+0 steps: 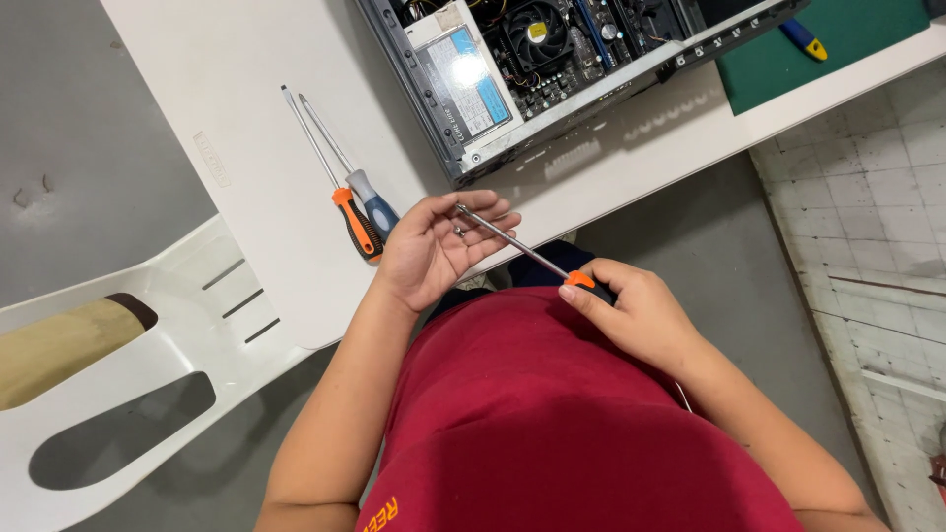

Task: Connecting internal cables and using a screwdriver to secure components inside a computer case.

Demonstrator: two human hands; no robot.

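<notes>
My right hand point(636, 315) grips the orange-and-black handle of a long screwdriver point(512, 243). Its metal shaft reaches up and left, and the tip rests over the fingers of my left hand point(439, 246). My left hand is held palm up with the fingers spread, and a small screw point(459, 232) lies on them near the tip. Both hands hover just off the white table's near edge, above my red shirt.
Two more screwdrivers lie on the white table point(246, 118): one orange-handled point(345, 197), one blue-and-grey point(365, 187). An open computer case point(532, 69) lies on its side at the back. A green mat point(838, 39) with a blue-yellow tool is far right. A white plastic chair point(148, 365) stands left.
</notes>
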